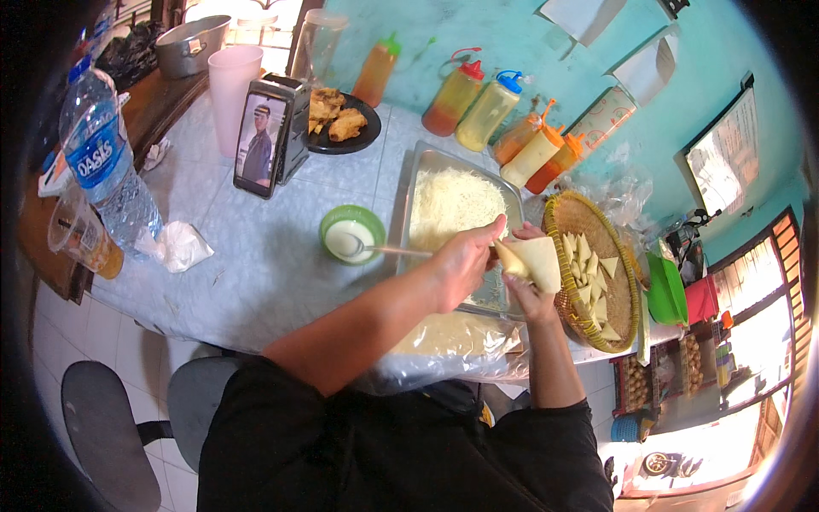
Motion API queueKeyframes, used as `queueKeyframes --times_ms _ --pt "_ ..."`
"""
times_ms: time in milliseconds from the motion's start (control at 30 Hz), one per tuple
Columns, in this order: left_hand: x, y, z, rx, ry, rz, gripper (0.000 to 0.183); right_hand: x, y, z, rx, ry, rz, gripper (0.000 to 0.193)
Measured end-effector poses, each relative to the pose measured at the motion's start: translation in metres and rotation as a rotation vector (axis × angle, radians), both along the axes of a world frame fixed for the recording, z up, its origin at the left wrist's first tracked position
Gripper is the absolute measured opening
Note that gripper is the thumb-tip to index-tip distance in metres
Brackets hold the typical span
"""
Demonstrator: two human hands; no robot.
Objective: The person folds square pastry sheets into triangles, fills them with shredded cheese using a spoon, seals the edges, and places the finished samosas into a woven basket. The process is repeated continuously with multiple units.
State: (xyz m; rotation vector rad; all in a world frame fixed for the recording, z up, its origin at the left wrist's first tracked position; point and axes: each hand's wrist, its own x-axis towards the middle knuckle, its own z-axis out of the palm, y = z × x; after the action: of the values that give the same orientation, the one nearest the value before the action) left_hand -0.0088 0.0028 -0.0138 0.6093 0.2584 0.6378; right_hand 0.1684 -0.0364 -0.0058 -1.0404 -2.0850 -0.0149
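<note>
Pale dough in play: one folded wrapper (536,263) is up between two hands, above the right edge of one metal tray (426,162) of white shreds. Left hand (465,269), thumb and fingers narrowed on the wrapper's near-left edge; right hand (531,300) cups it from below, fingers closed around it. One basket (610,230) sits just right, loaded with folded pieces (589,282) (too overlapped for an honest count!). One green bowl (327,235) of white liquid on the left, one spoon (388,251) in it, handle running to the left hand; contact, can't tell. Behind: six squeeze bottles (486,113), one phone (258,143), one black plate (368,141) of fried food.
</note>
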Motion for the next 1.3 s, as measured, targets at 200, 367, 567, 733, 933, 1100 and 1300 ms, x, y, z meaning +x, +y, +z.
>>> queueKeyframes --times_ms 200,367,567,733,933,1100,1300 --pt "0.0 -0.001 0.002 0.06 0.138 0.047 0.056 0.001 0.003 -0.02 -0.802 1.407 0.273 0.039" --pt "-0.006 0.003 -0.001 0.15 0.2 -0.184 0.046 -0.016 -0.015 -0.02 -1.071 1.468 0.17 0.04" --pt "-0.003 0.006 -0.006 0.54 0.25 -0.148 0.033 -0.014 -0.023 -0.016 -0.989 1.119 0.164 0.046" --pt "-0.002 0.002 -0.003 0.592 0.223 -0.095 0.031 -0.016 -0.022 -0.009 -0.889 0.965 0.179 0.056" --pt "-0.009 0.0 0.003 0.452 0.203 -0.02 0.029 -0.024 -0.029 -0.008 -0.939 0.972 0.08 0.059" --pt "-0.005 0.007 -0.009 0.538 0.167 0.157 0.032 -0.034 -0.031 -0.003 -0.969 0.923 -0.09 0.068" --pt "-0.007 -0.001 -0.002 0.447 0.224 0.289 0.032 0.002 -0.019 -0.015 -0.845 0.824 -0.098 0.05"
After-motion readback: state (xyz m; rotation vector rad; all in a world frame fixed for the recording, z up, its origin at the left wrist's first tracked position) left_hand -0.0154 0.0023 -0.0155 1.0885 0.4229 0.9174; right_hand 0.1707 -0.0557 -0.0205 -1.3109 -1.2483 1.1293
